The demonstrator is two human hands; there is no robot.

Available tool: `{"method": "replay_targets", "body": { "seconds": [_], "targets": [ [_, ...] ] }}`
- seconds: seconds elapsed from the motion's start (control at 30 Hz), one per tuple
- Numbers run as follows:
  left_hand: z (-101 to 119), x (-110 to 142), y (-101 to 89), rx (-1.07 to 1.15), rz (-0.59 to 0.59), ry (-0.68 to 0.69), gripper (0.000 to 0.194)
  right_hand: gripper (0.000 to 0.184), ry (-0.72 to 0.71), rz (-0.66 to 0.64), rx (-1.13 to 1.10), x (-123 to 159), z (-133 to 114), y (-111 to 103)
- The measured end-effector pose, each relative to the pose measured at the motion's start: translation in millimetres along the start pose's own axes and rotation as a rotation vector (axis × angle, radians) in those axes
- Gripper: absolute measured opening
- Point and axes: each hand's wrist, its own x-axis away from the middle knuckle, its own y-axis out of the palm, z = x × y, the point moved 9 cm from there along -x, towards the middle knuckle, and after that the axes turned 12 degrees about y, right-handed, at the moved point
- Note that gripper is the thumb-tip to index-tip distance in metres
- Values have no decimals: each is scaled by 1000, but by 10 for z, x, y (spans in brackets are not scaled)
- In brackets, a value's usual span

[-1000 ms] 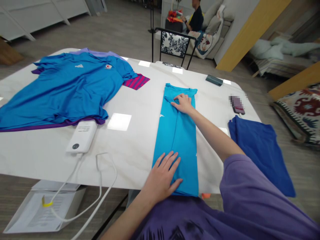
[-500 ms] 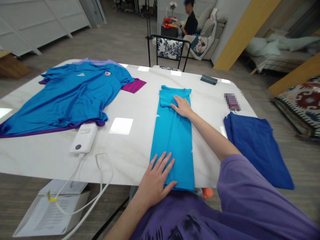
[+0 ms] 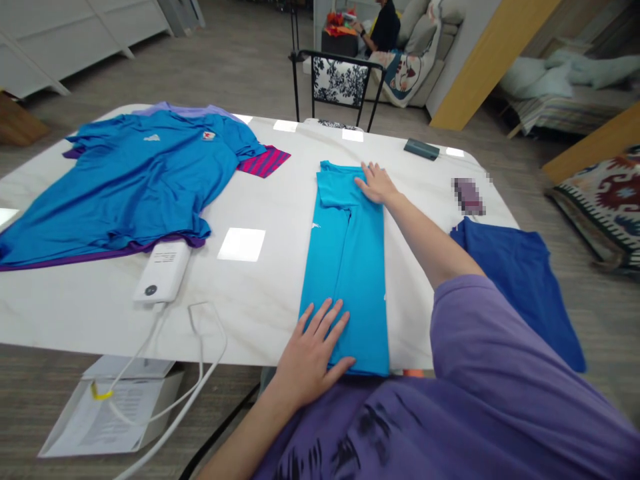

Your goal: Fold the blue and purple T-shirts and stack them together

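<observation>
A light blue T-shirt (image 3: 363,280), folded lengthwise into a long strip, lies on the white table (image 3: 265,200) in front of me. My left hand (image 3: 313,353) rests flat on its near end, fingers spread. At the far end, my right hand (image 3: 377,183) lies with fingers stretched out over the top right corner, by the collar and a folded-over sleeve. To the left, a darker blue T-shirt (image 3: 165,180) is spread out on top of other shirts, with purple edges and a pink striped sleeve (image 3: 265,161) showing beneath.
A white power bank (image 3: 163,273) with a cable sits at the left. Folded dark blue cloth (image 3: 515,287), a blurred phone-like object (image 3: 469,196) and a dark case (image 3: 421,149) lie at the right. Beyond the table stand a chair (image 3: 337,83) and a seated person (image 3: 385,30).
My right hand has slid up and right, from the folded sleeve to the shirt's far right corner. My left hand stays on the near end. The view has tipped slightly downward.
</observation>
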Motion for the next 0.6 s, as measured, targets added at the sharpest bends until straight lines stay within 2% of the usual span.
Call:
{"method": "replay_targets", "body": {
  "seconds": [0.07,0.1,0.17,0.3,0.37,0.4,0.43,0.5,0.6],
  "targets": [
    [8,28,-30,44,1,9,87,76,-53,68,-40,420,-80,-179],
    [9,56,-63,70,4,18,91,75,-110,86,-70,725,-117,-248],
    [-8,150,-161,115,23,35,99,70,-264,67,-159,1518,-171,-335],
    [-92,470,-267,109,37,49,99,60,-505,-194,-236,3440,-148,-187],
    [-89,641,-206,75,18,82,93,75,-564,-201,-214,4249,-107,-69],
    [-77,715,-158,53,9,101,88,81,-588,-189,-186,4566,-96,16],
    [-61,776,-109,29,6,117,82,85,-597,-167,-153,4811,-84,110],
    [-35,855,-32,-17,21,131,71,78,-582,-105,-88,5105,-60,297],
    [-1,891,14,-29,67,132,66,57,-510,4,-45,5227,-4,472]
  ]
}}
